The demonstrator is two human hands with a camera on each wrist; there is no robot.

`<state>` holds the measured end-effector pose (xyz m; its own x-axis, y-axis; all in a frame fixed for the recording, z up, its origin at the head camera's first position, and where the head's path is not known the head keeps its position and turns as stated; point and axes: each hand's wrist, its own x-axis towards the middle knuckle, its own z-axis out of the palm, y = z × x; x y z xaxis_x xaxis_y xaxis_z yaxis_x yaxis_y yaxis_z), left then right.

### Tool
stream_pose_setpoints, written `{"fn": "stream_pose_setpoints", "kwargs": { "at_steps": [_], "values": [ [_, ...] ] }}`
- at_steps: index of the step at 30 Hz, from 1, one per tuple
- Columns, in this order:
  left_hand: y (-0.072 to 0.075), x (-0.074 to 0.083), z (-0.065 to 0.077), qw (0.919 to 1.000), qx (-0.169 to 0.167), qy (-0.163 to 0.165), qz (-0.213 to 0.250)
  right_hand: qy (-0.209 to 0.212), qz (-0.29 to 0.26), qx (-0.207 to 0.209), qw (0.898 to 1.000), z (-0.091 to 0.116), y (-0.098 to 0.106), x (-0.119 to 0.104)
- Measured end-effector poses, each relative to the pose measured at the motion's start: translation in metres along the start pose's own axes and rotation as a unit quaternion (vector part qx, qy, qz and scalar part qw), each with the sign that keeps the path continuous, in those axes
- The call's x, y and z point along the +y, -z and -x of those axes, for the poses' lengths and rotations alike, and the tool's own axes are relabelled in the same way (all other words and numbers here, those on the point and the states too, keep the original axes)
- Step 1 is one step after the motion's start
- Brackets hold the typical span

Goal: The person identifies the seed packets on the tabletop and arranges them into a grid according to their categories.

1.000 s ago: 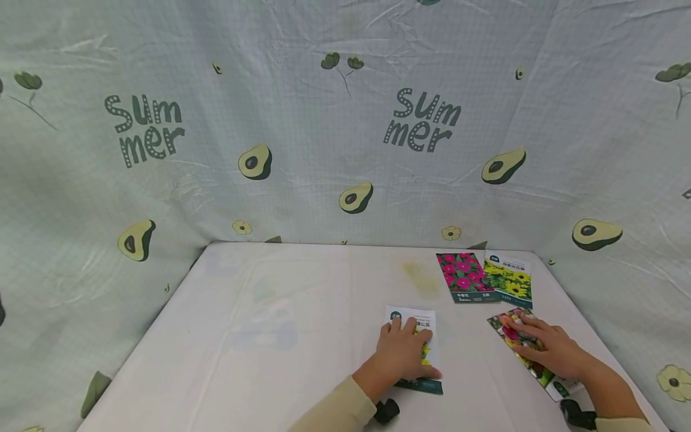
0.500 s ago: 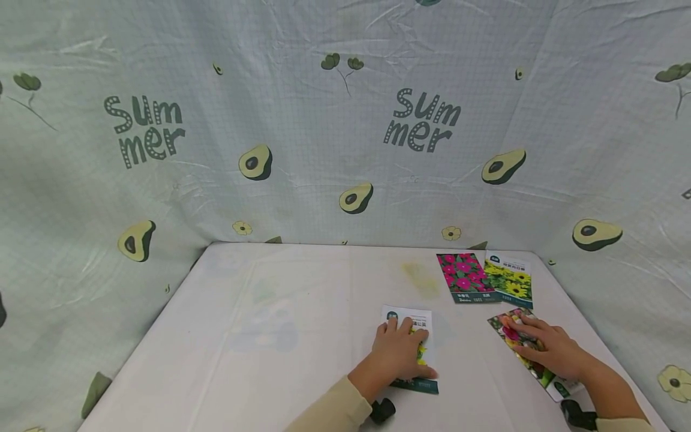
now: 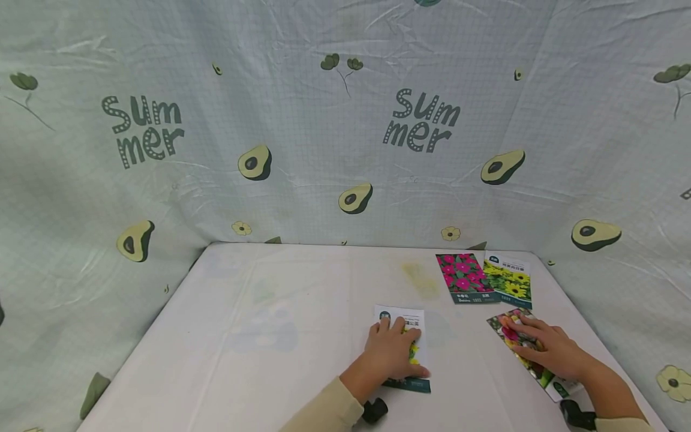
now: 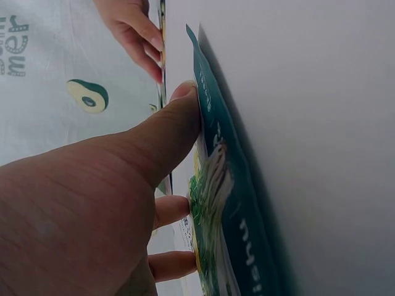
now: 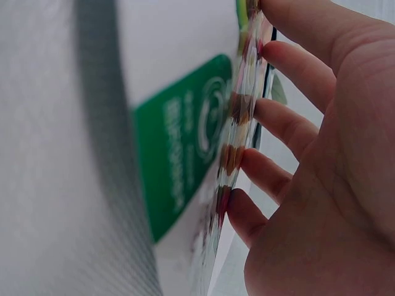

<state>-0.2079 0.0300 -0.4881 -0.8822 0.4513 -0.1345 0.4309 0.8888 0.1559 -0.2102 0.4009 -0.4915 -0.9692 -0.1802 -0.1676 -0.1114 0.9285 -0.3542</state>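
Observation:
My left hand [image 3: 390, 354] rests with spread fingers on a seed packet [image 3: 414, 351] showing yellow flowers, a white top and a dark teal bottom band. In the left wrist view the thumb and fingertips press on the face of this packet [image 4: 216, 185], which lies on the table. At the right, my right hand [image 3: 553, 348] lies over a second seed packet [image 3: 509, 336], slanted and printed with mixed colourful flowers. Its fingertips touch that packet's surface in the right wrist view, where a green label [image 5: 185, 148] shows.
At the back right lie a pink-flower packet [image 3: 463, 276] and a yellow-flower packet [image 3: 508, 279], their edges overlapping. They sit on a white-covered table [image 3: 302, 372]. A printed avocado curtain [image 3: 302, 132] stands behind it and along both sides.
My left hand has slid a little to the left, and the yellow-flower packet under it has moved along. The right hand and its packet stay put.

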Motion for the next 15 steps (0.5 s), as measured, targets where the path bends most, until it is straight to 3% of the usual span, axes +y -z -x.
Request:
{"fn": "stream_pose_setpoints", "kwargs": {
  "at_steps": [15],
  "values": [
    [0.002,-0.014,0.010,1.0000,0.005,0.001,0.005,0.007,0.005,0.008,1.000,0.000,-0.001,0.002]
  ]
}}
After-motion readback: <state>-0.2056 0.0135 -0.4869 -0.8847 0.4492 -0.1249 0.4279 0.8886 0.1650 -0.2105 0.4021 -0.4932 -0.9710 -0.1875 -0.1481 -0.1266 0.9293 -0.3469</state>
